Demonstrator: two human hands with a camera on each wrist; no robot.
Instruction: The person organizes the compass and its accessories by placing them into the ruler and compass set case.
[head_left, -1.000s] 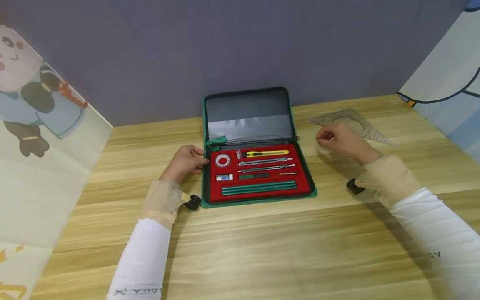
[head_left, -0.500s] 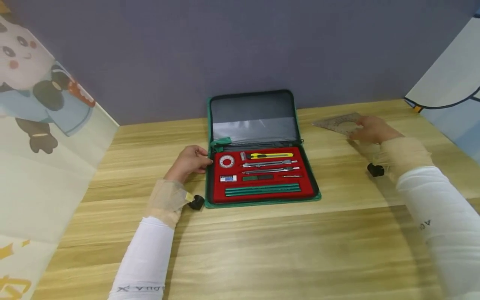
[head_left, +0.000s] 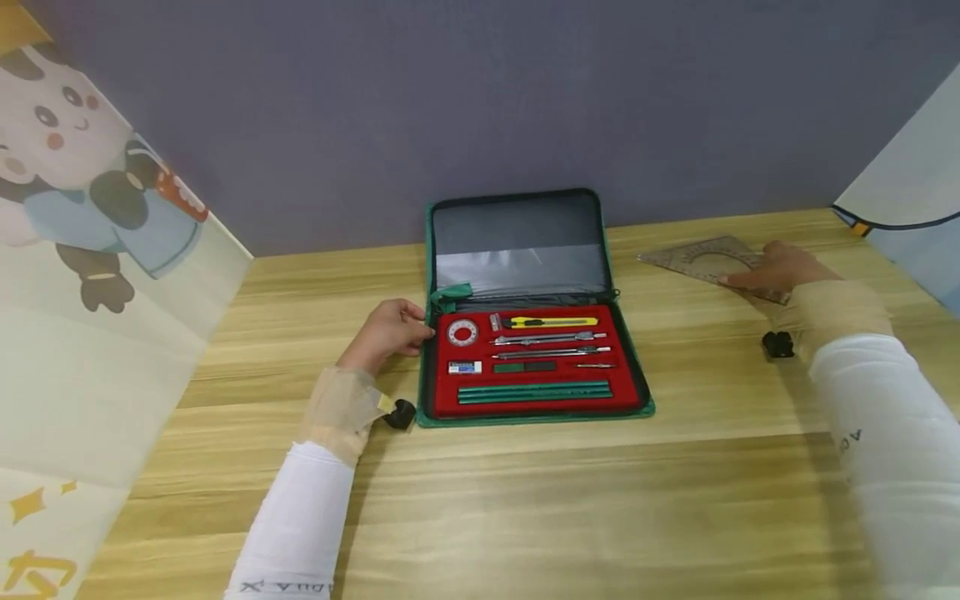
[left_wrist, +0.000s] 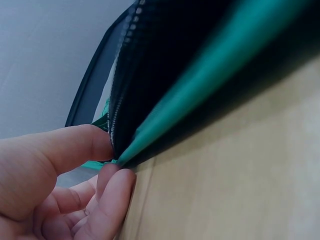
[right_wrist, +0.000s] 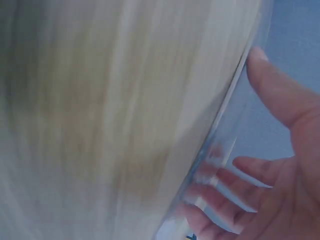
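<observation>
A green zip case (head_left: 442,398) lies unfolded on the table, its dark lid leaning back. My left hand (head_left: 390,329) pinches its left edge; in the left wrist view the thumb lies at the zip and the fingers are under the green edge (left_wrist: 200,87). Far right, my right hand (head_left: 789,268) grips a clear triangular set square (head_left: 667,257) between thumb and fingers. In the right wrist view some fingers of the right hand (right_wrist: 295,180) show through the plastic. Whether the set square is off the table, I cannot tell.
The red tray holds a yellow utility knife (head_left: 555,322), a sharpener (head_left: 495,322), a white ring (head_left: 462,332), two metal compass-like tools (head_left: 551,339), an eraser (head_left: 465,367) and green pencils (head_left: 535,392). A grey wall (head_left: 375,125) stands behind the table.
My right hand has moved right onto the set square, and its thumb and fingers have taken hold of it. The left hand keeps its pinch on the case. The head view has shifted slightly.
</observation>
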